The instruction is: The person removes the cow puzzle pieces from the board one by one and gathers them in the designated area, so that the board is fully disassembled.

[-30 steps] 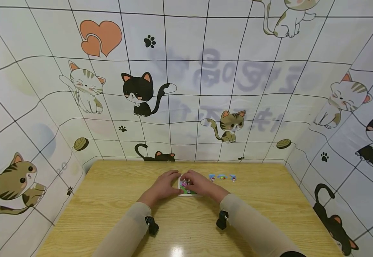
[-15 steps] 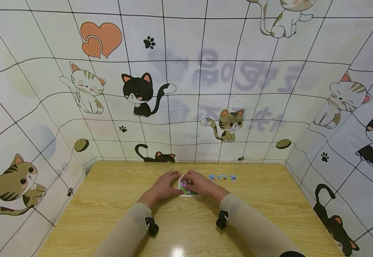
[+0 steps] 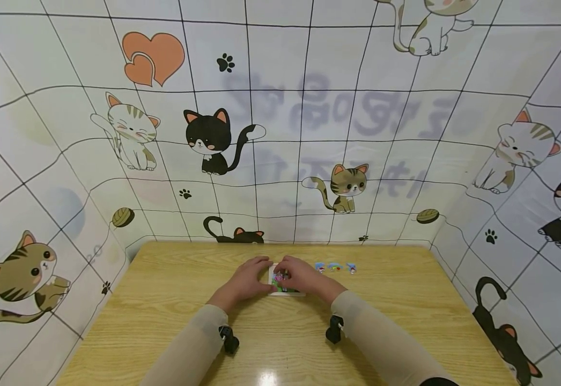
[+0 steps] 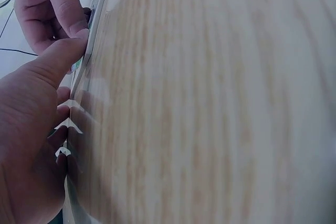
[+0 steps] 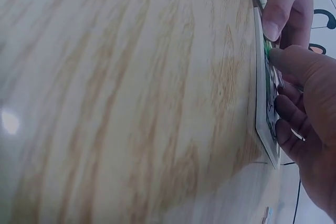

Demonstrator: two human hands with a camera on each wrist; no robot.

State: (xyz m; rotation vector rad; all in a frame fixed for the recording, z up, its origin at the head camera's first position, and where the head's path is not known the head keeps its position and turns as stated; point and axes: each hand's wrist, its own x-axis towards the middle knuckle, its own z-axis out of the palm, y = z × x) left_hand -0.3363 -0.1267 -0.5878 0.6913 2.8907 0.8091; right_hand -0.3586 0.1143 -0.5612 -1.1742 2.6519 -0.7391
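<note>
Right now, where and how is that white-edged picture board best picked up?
I'd pinch the board by its near edge, from the near side: it lies flat, that edge shows mostly bare, and the left hand and right hand crowd the rest.

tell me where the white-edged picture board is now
In the head view, the white-edged picture board lies on the table, partly under the right grip, with the left grip at its left edge.
</note>
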